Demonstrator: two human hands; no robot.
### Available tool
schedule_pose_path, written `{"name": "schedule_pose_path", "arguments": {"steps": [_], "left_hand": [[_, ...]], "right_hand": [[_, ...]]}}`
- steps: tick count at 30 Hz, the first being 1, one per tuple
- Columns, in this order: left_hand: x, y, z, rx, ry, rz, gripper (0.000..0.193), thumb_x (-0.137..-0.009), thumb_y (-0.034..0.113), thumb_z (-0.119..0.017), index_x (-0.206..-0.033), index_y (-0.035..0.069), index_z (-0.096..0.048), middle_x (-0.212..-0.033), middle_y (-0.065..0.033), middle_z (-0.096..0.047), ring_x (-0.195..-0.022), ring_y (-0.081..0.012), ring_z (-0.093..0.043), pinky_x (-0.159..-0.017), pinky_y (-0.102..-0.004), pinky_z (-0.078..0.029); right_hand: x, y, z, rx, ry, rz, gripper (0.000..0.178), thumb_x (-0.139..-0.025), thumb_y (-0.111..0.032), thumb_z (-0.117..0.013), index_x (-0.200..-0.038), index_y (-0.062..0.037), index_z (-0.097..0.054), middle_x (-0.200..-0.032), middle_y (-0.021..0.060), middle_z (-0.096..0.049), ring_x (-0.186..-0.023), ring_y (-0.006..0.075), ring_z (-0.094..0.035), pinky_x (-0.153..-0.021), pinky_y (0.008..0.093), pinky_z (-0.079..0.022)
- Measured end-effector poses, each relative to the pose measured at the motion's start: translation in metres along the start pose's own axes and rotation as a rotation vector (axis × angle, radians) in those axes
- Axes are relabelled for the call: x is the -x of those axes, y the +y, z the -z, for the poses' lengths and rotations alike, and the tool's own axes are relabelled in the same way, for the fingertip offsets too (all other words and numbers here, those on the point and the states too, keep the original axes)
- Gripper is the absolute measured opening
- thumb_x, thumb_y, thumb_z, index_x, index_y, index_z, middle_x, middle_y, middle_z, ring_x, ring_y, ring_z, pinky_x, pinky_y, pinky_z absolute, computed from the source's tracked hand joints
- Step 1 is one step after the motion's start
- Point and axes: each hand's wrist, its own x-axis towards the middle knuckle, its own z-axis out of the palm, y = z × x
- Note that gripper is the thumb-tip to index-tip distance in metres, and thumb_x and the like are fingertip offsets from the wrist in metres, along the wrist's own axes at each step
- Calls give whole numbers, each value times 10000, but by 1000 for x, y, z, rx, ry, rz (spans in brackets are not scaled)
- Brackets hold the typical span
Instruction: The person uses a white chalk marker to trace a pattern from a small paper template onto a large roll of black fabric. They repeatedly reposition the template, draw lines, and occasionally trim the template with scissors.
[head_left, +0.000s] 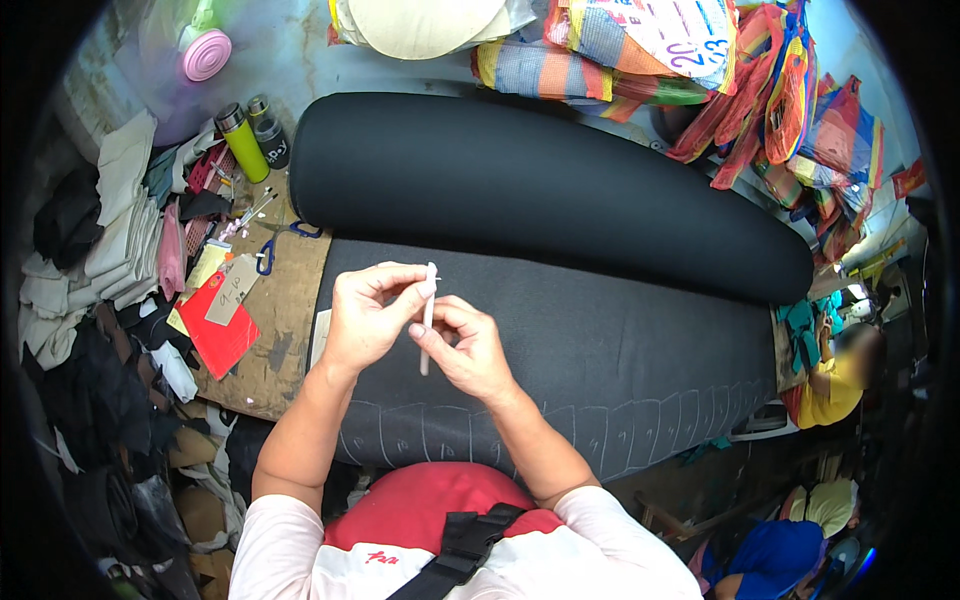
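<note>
Two bare hands meeting over a wide sheet of black fabric (620, 350) on a worktable, seen from the head view. Left hand (368, 315) curled, thumb and fingertips pinching the top end of a thin white marking stick (428, 318). Right hand (468, 348) closed around the stick's lower half, held upright between both hands. Chalk-drawn outlines (600, 430) along the fabric's near edge. Blue-handled scissors (280, 240) and a red card (218, 325) on the wooden tabletop (285, 340) to the left.
</note>
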Motion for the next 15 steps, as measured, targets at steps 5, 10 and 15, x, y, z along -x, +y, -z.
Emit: {"name": "schedule_pose_path", "arguments": {"steps": [5,10,15], "left_hand": [[8,-11,-1,-315,204,-294,403,-733,79,-754,-1097,27,-590,-971,-57,-602,-901,-122,-564,-810,-264,-463],[29,-27,-17,452,255,-58,453,-878,277,-638,-1202,59,-409,-1030,-53,-511,-921,-129,-526,-828,-300,-444],[4,-49,-17,556,235,-69,283,-948,137,-516,-1192,-3,-486,-984,-85,-596,-874,-138,-589,-765,-256,-478]], "right_hand": [[-10,-12,6,-366,120,-30,115,-856,20,-606,-969,36,-606,-854,105,-621,-686,121,-608,-594,229,-509],[-27,-8,-9,-727,310,60,106,-837,36,-621,-896,20,-534,-889,177,-627,-749,210,-665,-640,293,-587],[-30,18,-31,-408,245,135,98,-846,50,-598,-900,17,-523,-867,91,-601,-785,119,-607,-720,246,-528]]}}
